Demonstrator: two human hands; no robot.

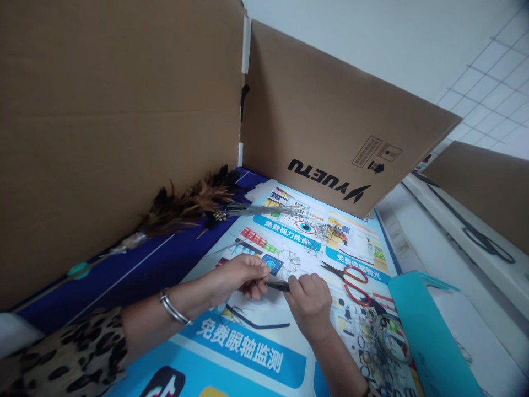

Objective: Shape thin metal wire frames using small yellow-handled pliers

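Fingers of the left hand: near the middle of the frame, thumb and forefinger come nearly together, with the others loosely curled under them. Whether something very thin is pinched there, I cannot tell.
Fingers of the right hand: just right of the middle, they are closed in a fist around the rear part of a dark slim tool; no gap is seen between fingers and palm.
Dark slim tool: in the middle of the frame, between both hands, its narrow end pointing left to the left fingers. Its exact kind is not clear, because the fist hides most of it.
Handling: I judge it light, stiff and rather smooth, probably of metal, so it should not bend.
Where to hold: the rear part in the fist seems the right place; the narrow end gives little surface.
Wire bundle: above the hands, lying across the printed sheet; it looks thin, light and springy, easy to kink.
Scissors: right of the right hand, with red handles, lying apart from it.
Wire tangle: lower right, beside the teal box.
Feathers: left of centre, on the blue worktop, along the cardboard panel; soft and probably fragile.
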